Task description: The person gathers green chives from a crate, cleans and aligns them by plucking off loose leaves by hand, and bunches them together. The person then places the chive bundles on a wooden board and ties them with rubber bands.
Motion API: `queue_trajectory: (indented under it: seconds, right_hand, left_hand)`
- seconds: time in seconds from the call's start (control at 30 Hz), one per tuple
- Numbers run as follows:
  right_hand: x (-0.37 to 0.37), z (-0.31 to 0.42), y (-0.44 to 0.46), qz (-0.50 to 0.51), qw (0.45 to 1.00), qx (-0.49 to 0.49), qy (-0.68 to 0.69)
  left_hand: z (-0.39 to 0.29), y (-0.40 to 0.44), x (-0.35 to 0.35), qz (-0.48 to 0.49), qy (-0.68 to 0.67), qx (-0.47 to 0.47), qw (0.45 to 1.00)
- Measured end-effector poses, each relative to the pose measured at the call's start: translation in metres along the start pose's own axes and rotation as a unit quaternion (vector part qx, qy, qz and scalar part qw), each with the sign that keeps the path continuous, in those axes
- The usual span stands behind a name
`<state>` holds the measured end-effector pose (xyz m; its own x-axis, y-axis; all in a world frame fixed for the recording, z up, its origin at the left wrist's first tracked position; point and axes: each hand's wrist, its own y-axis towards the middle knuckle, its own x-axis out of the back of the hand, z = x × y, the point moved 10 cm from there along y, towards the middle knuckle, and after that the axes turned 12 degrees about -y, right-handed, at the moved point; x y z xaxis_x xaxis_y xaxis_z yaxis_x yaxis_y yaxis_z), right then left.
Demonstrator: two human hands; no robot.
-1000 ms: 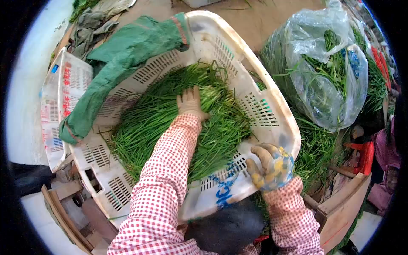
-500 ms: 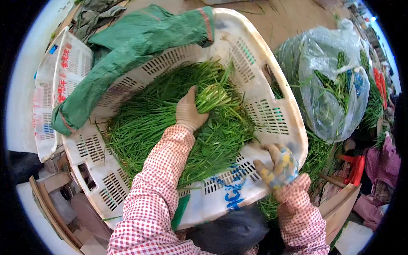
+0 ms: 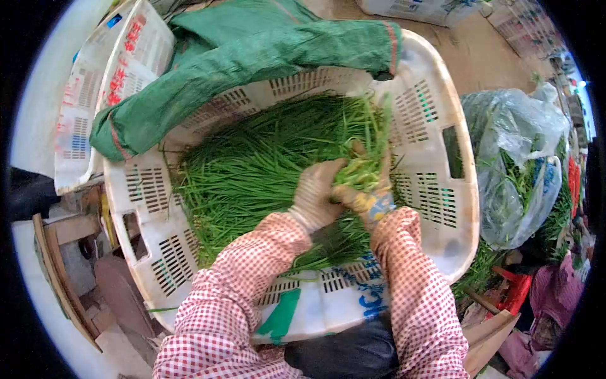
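Note:
A white plastic basket holds a heap of long green chives. Inside its right half, my left hand, in a pale glove, is closed round a bunch of chives. The bunch's pale cut ends face to the right. Against those ends is my right hand, in a glove with yellow and blue patches, its fingers curled round the stems. Motion smears the fingertips a little, and the two hands nearly touch.
A green woven sack drapes over the basket's far rim. To the right stands a clear plastic bag of greens. Another white crate is at the left, beside wooden boards. A red object lies at lower right.
My right hand has left the basket's near right rim and come in to the bunch. My left hand has stayed closed on it. The view has shifted, so the basket sits farther right.

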<state>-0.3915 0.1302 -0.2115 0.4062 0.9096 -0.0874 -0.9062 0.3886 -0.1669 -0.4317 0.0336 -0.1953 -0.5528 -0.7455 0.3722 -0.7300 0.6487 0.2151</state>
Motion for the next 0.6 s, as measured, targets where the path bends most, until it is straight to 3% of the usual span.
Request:
queue_trajectory:
  seconds: [0.1, 0.13, 0.17, 0.23, 0.33, 0.47, 0.53, 0.6]
  right_hand:
    - [0.017, -0.018, 0.003, -0.074, 0.992, -0.099, 0.014]
    - [0.018, -0.021, 0.001, -0.072, 0.992, -0.103, 0.014]
    - [0.025, -0.023, -0.002, -0.091, 0.991, -0.096, 0.013]
    - [0.032, -0.020, -0.001, -0.105, 0.991, -0.086, 0.014]
    - [0.045, 0.002, 0.003, -0.116, 0.993, -0.020, -0.009]
    - [0.060, 0.081, -0.021, -0.131, 0.987, 0.079, 0.052]
    - [0.094, 0.099, -0.039, -0.197, 0.976, 0.071, 0.061]
    - [0.138, 0.142, -0.064, -0.181, 0.975, 0.129, 0.014]
  left_hand:
    - [0.009, 0.002, -0.020, 0.056, 0.030, 0.074, 0.995]
    - [0.018, -0.001, -0.032, 0.134, 0.056, 0.111, 0.983]
    - [0.017, -0.007, -0.028, 0.132, 0.055, 0.117, 0.983]
    - [0.008, -0.014, -0.004, 0.135, 0.201, 0.085, 0.966]
    - [0.057, -0.056, 0.052, 0.216, 0.313, 0.251, 0.890]
    - [0.127, -0.134, 0.132, 0.223, 0.387, 0.448, 0.774]
    - [0.137, -0.154, 0.134, 0.241, 0.361, 0.457, 0.776]
    - [0.133, -0.156, 0.129, 0.275, 0.342, 0.474, 0.763]
